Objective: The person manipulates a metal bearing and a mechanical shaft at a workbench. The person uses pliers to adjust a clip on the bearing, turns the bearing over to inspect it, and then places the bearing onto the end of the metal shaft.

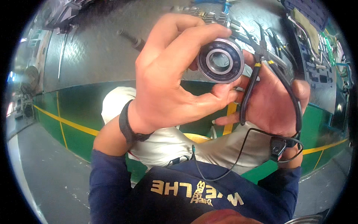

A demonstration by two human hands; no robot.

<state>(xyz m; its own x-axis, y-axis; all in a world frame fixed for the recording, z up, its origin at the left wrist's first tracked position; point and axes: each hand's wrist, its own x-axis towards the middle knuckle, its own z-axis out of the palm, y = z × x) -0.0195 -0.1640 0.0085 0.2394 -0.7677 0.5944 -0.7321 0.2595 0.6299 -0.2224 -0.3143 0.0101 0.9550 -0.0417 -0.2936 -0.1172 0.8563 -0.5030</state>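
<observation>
A round ball bearing point(235, 61) with a bright steel rim and dark seal is raised over the bench's near edge, its face toward me. My left hand point(167, 80) pinches it at the left, with fingers over its upper edge and the thumb below. My right hand point(274, 102), palm up, has a pair of snap-ring pliers point(262, 56) lying across it. Their thin jaws point away from me and their black handles are spread. Fingertips of the right hand reach the bearing's right edge; part of them is hidden behind it.
A metal bench with a tread-plate top point(100, 56) lies ahead. On it are a dark rod-like tool point(128, 37), toothed metal parts point(227, 20) and a tool case point(319, 76) at right. A black cable point(242, 145) loops from my right wrist.
</observation>
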